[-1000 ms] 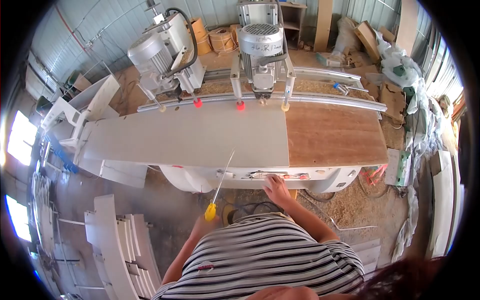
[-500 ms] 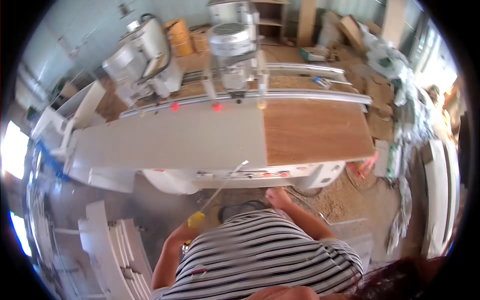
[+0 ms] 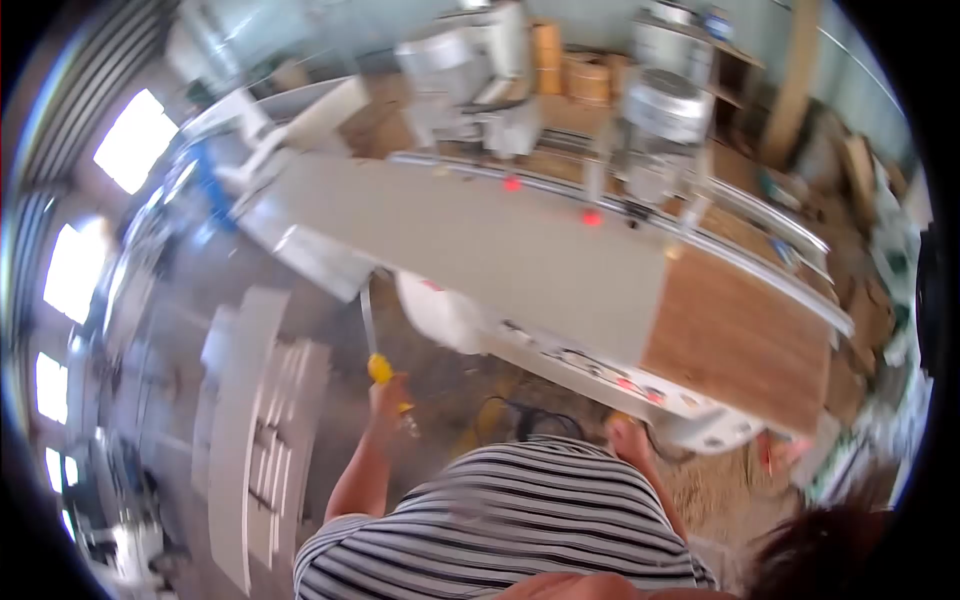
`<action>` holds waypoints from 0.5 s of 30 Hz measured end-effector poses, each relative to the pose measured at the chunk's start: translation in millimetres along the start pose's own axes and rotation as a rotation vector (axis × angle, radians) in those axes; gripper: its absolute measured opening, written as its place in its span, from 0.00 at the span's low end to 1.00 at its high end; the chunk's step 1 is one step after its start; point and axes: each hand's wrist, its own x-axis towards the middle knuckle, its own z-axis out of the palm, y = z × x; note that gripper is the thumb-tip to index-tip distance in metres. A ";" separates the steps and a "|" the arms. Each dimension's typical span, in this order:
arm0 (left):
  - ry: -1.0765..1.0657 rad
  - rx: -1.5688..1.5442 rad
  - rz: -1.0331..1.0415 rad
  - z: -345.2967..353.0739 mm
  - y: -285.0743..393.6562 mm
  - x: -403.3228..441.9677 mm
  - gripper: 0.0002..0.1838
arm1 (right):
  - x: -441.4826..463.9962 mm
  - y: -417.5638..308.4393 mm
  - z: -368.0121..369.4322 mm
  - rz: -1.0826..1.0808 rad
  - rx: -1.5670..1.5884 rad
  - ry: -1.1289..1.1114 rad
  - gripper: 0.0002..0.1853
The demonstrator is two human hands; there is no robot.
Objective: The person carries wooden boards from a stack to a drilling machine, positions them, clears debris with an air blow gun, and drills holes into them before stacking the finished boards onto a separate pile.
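My left hand (image 3: 387,398) is closed round the yellow handle of what looks like an air blow gun (image 3: 379,368). Its long thin nozzle points up and away, past the left end of the white machine base. A small metal fitting shows blurred below that hand. My right hand (image 3: 627,437) is low in front of the machine's front edge, close to my body; motion blur smears its fingers, and whether it holds anything cannot be made out. In front of me is a long worktable with a grey-white panel surface (image 3: 480,250) and a brown wooden section (image 3: 745,335) on the right.
Motor heads (image 3: 665,115) stand behind the worktable along a metal rail (image 3: 770,275), with red lights near it. Several pale panels (image 3: 245,430) lean at lower left. Dark cable (image 3: 540,420) lies on the floor before me, and sawdust (image 3: 715,495) at right.
The view has turned left, so the machine appears shifted right and tilted. My left hand has swung the blow gun from over the table's front edge out to the left.
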 end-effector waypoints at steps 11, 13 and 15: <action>0.281 -0.093 0.103 -4.2 102.5 26.7 0.08 | 28.5 -40.1 -3.1 -0.092 0.159 -0.105 0.08; 0.271 -0.072 0.118 -6.8 85.4 37.5 0.08 | 34.4 -45.5 -3.2 -0.083 0.166 -0.102 0.08; 0.317 -0.035 0.084 -2.6 73.6 39.2 0.08 | 40.7 -35.7 4.8 -0.166 0.136 -0.016 0.08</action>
